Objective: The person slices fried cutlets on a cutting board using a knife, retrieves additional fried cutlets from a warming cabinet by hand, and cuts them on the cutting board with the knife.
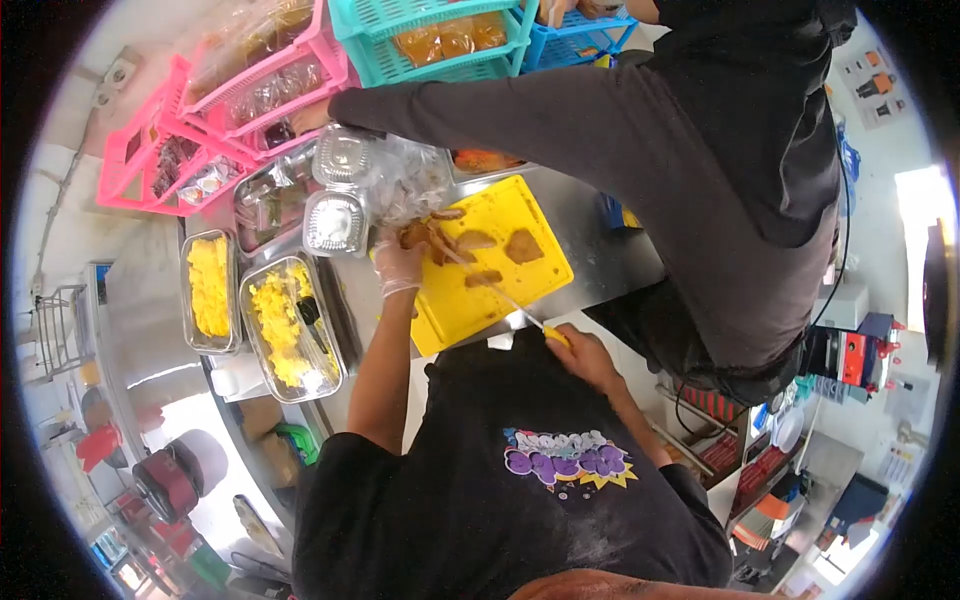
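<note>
My left hand (398,262), in a clear plastic glove, is closed on a piece of brown meat (416,236) at the left edge of a yellow cutting board (505,298). In my right hand (580,355), which is bare, is the yellow handle of a knife (520,310). The knife's blade reaches up and left over the board to the meat by my left hand. Several brown slices, one of them a wide slice (522,246), lie on the board.
Two glass containers of yellow food (209,287) (282,325) stand at the left. Clear plastic boxes (335,223) and bags (408,183) sit beyond my left hand. A co-worker's leg (600,125) stretches over the counter's right side. Pink baskets (165,140) and teal baskets (440,70) are at the back.
</note>
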`<action>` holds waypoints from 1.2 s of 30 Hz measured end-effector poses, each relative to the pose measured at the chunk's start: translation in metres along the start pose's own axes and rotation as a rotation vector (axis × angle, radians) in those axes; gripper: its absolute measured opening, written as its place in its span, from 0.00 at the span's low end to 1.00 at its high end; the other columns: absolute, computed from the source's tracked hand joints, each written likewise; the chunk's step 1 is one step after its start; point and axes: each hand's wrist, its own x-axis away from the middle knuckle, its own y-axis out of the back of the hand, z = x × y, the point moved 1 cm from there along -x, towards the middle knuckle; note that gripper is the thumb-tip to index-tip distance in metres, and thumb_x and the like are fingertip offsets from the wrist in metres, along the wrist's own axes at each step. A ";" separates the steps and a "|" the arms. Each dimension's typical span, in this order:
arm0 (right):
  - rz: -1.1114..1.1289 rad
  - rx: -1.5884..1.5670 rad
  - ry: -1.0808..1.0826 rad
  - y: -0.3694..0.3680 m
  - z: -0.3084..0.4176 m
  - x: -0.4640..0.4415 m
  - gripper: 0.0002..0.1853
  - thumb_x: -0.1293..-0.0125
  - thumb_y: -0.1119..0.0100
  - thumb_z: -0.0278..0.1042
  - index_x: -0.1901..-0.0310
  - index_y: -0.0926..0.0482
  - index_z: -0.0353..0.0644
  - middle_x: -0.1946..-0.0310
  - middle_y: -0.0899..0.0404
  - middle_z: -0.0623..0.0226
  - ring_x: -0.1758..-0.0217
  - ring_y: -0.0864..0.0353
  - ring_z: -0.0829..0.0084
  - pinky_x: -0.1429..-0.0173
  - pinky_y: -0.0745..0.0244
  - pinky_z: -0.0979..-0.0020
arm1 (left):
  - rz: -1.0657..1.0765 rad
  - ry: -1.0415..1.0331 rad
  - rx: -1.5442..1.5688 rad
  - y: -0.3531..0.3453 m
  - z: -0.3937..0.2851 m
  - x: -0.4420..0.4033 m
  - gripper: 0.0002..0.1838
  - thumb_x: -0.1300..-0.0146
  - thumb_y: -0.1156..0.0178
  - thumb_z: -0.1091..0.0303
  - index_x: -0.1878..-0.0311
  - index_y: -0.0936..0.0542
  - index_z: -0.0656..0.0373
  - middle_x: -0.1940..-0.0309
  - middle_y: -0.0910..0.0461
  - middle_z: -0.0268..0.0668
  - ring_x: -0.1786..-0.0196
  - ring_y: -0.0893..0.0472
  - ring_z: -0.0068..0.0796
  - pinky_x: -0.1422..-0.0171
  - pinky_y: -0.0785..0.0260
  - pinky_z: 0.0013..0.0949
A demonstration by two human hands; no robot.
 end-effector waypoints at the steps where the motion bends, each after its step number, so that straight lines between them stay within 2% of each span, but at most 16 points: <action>1: 0.020 0.030 0.007 -0.002 0.011 -0.002 0.21 0.22 0.44 0.56 0.45 0.23 0.46 0.63 0.14 0.42 0.56 0.14 0.37 0.52 0.21 0.42 | -0.023 0.024 -0.192 0.003 -0.002 0.004 0.32 0.49 0.21 0.65 0.39 0.18 0.59 0.50 0.12 0.49 0.49 0.13 0.53 0.42 0.21 0.46; 4: 0.042 0.112 -0.064 -0.007 0.029 -0.008 0.23 0.22 0.47 0.57 0.45 0.23 0.44 0.61 0.14 0.43 0.55 0.14 0.37 0.50 0.21 0.42 | 0.060 0.012 0.078 0.022 0.007 0.016 0.29 0.46 0.23 0.67 0.39 0.18 0.59 0.49 0.13 0.49 0.50 0.13 0.51 0.42 0.21 0.46; 6: 0.005 0.132 -0.070 -0.014 0.028 -0.010 0.23 0.21 0.47 0.57 0.44 0.23 0.44 0.61 0.13 0.44 0.55 0.14 0.37 0.50 0.20 0.42 | 0.008 0.022 0.062 0.041 0.012 0.039 0.26 0.43 0.26 0.68 0.40 0.18 0.60 0.50 0.13 0.49 0.51 0.12 0.48 0.43 0.20 0.46; 10: -0.022 -0.081 0.014 -0.016 0.042 0.003 0.21 0.22 0.45 0.53 0.45 0.21 0.41 0.62 0.14 0.41 0.55 0.15 0.35 0.51 0.21 0.43 | -0.027 0.162 0.285 0.085 0.017 0.099 0.18 0.37 0.30 0.73 0.43 0.17 0.59 0.60 0.14 0.36 0.57 0.14 0.28 0.50 0.21 0.35; 14: -0.035 -0.043 0.128 -0.054 0.017 -0.016 0.18 0.23 0.43 0.47 0.53 0.21 0.37 0.72 0.19 0.50 0.70 0.17 0.52 0.62 0.24 0.54 | -0.115 0.241 0.698 0.099 0.075 0.196 0.04 0.30 0.33 0.72 0.55 0.18 0.59 0.66 0.18 0.30 0.63 0.21 0.21 0.55 0.24 0.30; 16: -0.036 -0.182 0.342 -0.074 -0.003 -0.027 0.16 0.23 0.41 0.44 0.56 0.21 0.37 0.76 0.24 0.61 0.75 0.24 0.68 0.68 0.29 0.60 | -0.344 0.270 0.655 0.105 0.097 0.257 0.05 0.33 0.33 0.76 0.57 0.19 0.59 0.68 0.19 0.29 0.64 0.21 0.21 0.56 0.24 0.30; 18: 0.029 -0.215 0.444 -0.102 -0.048 -0.058 0.13 0.23 0.42 0.42 0.57 0.21 0.38 0.78 0.29 0.71 0.77 0.31 0.78 0.73 0.35 0.67 | -0.581 0.447 0.526 0.112 0.111 0.327 0.07 0.36 0.33 0.79 0.58 0.19 0.59 0.67 0.18 0.30 0.63 0.20 0.21 0.55 0.24 0.30; 20: 0.194 -0.445 0.412 -0.110 -0.010 -0.038 0.11 0.22 0.43 0.40 0.57 0.22 0.41 0.79 0.33 0.77 0.79 0.34 0.83 0.75 0.39 0.72 | -0.821 0.560 0.538 0.118 0.139 0.410 0.08 0.38 0.33 0.81 0.59 0.20 0.59 0.67 0.17 0.30 0.62 0.19 0.22 0.54 0.23 0.30; 22: 0.269 -0.204 0.537 -0.134 0.006 -0.033 0.14 0.23 0.42 0.41 0.58 0.22 0.35 0.74 0.25 0.64 0.72 0.26 0.70 0.65 0.31 0.62 | -1.076 0.533 0.697 0.102 0.176 0.493 0.09 0.39 0.35 0.82 0.59 0.19 0.59 0.68 0.17 0.31 0.61 0.17 0.23 0.52 0.22 0.31; 23: 0.277 -0.086 0.595 -0.144 0.003 -0.031 0.16 0.24 0.42 0.42 0.58 0.22 0.33 0.71 0.21 0.58 0.68 0.22 0.64 0.60 0.26 0.58 | -1.114 0.652 0.442 0.114 0.173 0.534 0.08 0.38 0.37 0.83 0.59 0.20 0.59 0.68 0.17 0.31 0.63 0.18 0.23 0.54 0.22 0.30; 26: 0.375 -0.099 0.585 -0.195 0.002 -0.020 0.16 0.25 0.41 0.42 0.58 0.22 0.34 0.73 0.22 0.62 0.71 0.23 0.68 0.64 0.27 0.61 | -1.354 0.930 0.543 0.139 0.187 0.635 0.09 0.39 0.38 0.83 0.59 0.20 0.57 0.68 0.19 0.32 0.66 0.21 0.22 0.59 0.25 0.29; 27: 0.518 -0.200 0.418 -0.205 0.017 -0.001 0.15 0.25 0.40 0.43 0.58 0.21 0.35 0.74 0.22 0.63 0.73 0.22 0.70 0.66 0.27 0.63 | -1.413 1.040 0.564 0.163 0.172 0.659 0.10 0.39 0.38 0.83 0.58 0.21 0.57 0.68 0.19 0.32 0.66 0.21 0.22 0.61 0.26 0.29; 29: 0.607 -0.150 0.433 -0.237 0.029 0.019 0.16 0.26 0.39 0.43 0.59 0.21 0.35 0.75 0.22 0.62 0.74 0.22 0.69 0.66 0.26 0.62 | -1.688 0.903 0.678 0.166 0.207 0.712 0.11 0.40 0.38 0.84 0.57 0.21 0.56 0.68 0.20 0.33 0.66 0.21 0.21 0.64 0.26 0.29; 32: 0.634 0.039 0.506 -0.277 0.053 0.054 0.17 0.27 0.36 0.45 0.60 0.22 0.36 0.75 0.20 0.61 0.73 0.20 0.66 0.65 0.25 0.60 | -1.864 0.932 0.602 0.202 0.242 0.763 0.12 0.41 0.38 0.84 0.56 0.21 0.56 0.66 0.21 0.32 0.65 0.21 0.22 0.63 0.26 0.29; 35: 0.551 0.210 0.744 -0.334 0.061 0.076 0.18 0.29 0.33 0.46 0.61 0.23 0.36 0.74 0.19 0.57 0.71 0.18 0.59 0.63 0.23 0.56 | -1.890 0.969 0.545 0.260 0.287 0.811 0.14 0.42 0.37 0.85 0.55 0.21 0.56 0.65 0.21 0.31 0.64 0.21 0.23 0.58 0.24 0.29; 36: 0.511 0.252 0.847 -0.359 0.056 0.076 0.18 0.30 0.33 0.46 0.62 0.23 0.36 0.74 0.18 0.55 0.71 0.17 0.56 0.62 0.22 0.55 | -1.888 0.894 0.414 0.288 0.304 0.828 0.13 0.42 0.37 0.83 0.55 0.21 0.56 0.65 0.20 0.32 0.64 0.20 0.25 0.56 0.24 0.31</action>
